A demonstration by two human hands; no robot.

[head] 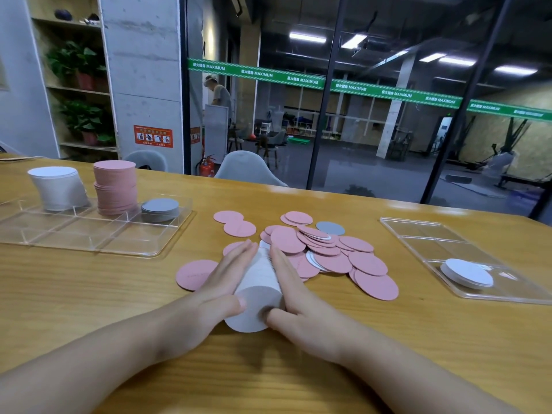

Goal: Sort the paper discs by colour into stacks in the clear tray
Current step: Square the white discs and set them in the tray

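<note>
Spanning the whole lower view, the wooden bench (89, 294) carries everything. On its left sits the clear tray (98, 234), divided into compartments; along its far row stand a leaning white stack (56, 188), a tall pink stack (116, 188) and a low grey stack (160, 209), side by side. At the right lies a second clear tray (418, 234) with a small white pile (466, 273) in its near part. Between the trays spreads a loose heap of pink discs (325, 255), overlapping one another, with white edges showing among them and one grey disc (330, 228) at the far side. A single pink disc (195, 274) lies just left of the hands. Nearest the camera, a stack of white discs (260, 291) lies on its side on the bench, its far end touching the heap. The left hand (227, 279) and right hand (294, 286) press its two sides with straight fingers, each grip flat and uncurled, thumbs touching the near face.
</note>
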